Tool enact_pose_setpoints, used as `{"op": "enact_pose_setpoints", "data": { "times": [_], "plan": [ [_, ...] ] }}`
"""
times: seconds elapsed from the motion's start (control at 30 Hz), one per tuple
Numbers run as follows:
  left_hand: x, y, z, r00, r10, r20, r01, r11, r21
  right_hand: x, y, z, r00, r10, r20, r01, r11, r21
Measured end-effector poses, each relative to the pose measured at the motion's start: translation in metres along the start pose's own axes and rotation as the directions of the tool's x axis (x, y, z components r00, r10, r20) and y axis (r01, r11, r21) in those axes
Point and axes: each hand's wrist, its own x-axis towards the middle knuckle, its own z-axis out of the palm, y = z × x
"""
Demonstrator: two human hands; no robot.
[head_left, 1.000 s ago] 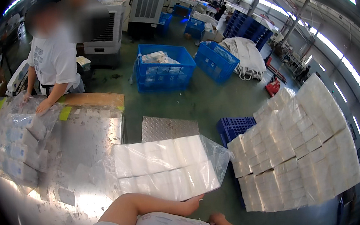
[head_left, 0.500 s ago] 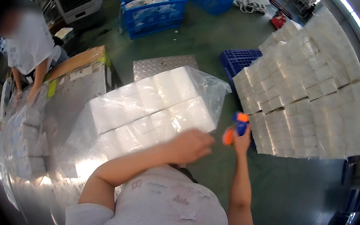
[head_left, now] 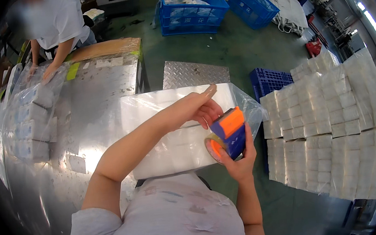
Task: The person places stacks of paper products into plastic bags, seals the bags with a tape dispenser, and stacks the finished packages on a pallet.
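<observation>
My right hand (head_left: 241,167) grips an orange and blue tape dispenser (head_left: 232,136) with a roll of tape on its near side. Close to the dispenser's upper edge is my left hand (head_left: 203,109), fingers apart and partly bent, with nothing visible in it. Both hands are over a clear plastic bag of white packs (head_left: 169,154), which lies on the metal table in front of me. The bag's loose, crumpled end (head_left: 250,106) sticks out to the right, past the dispenser. My left forearm hides part of the packs.
The metal table (head_left: 99,97) extends left, where a co-worker's hands (head_left: 50,72) touch another bag of white packs (head_left: 30,120). Tall stacks of wrapped packs (head_left: 326,121) rise at right beside a blue pallet (head_left: 271,79). Blue crates (head_left: 193,18) and a treadplate surface (head_left: 195,73) are beyond.
The tape dispenser has come up and left in my right hand, over the bag's right end. My left hand has moved up near it, its fingers spreading. The view has shifted.
</observation>
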Motion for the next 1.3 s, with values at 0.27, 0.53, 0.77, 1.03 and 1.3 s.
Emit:
{"op": "enact_pose_setpoints", "data": {
  "times": [0.27, 0.53, 0.77, 1.03, 1.3],
  "plan": [
    [0.006, -0.018, -0.037, 0.982, 0.181, -0.056, -0.132, 0.869, 0.477, -0.001, -0.022, 0.046, 0.997, -0.065, 0.031, 0.071, 0.964, -0.256],
    [0.005, -0.017, -0.126, 0.866, 0.229, -0.445, 0.020, 0.873, 0.487, -0.011, -0.035, 0.054, 0.975, 0.094, 0.200, -0.024, 0.945, -0.327],
    [0.017, -0.008, -0.265, 0.792, 0.315, -0.523, 0.144, 0.736, 0.662, -0.128, 0.009, -0.032, 0.935, 0.222, 0.275, -0.012, 0.797, -0.604],
    [0.034, -0.105, -0.248, 0.943, -0.218, -0.251, 0.328, 0.502, 0.800, -0.164, 0.017, -0.031, 0.830, 0.452, 0.326, -0.044, 0.637, -0.770],
    [0.037, -0.090, -0.257, 0.950, 0.002, -0.312, 0.309, 0.142, 0.941, -0.149, 0.009, -0.019, 0.871, 0.407, 0.275, -0.074, 0.662, -0.746]
  ]
}}
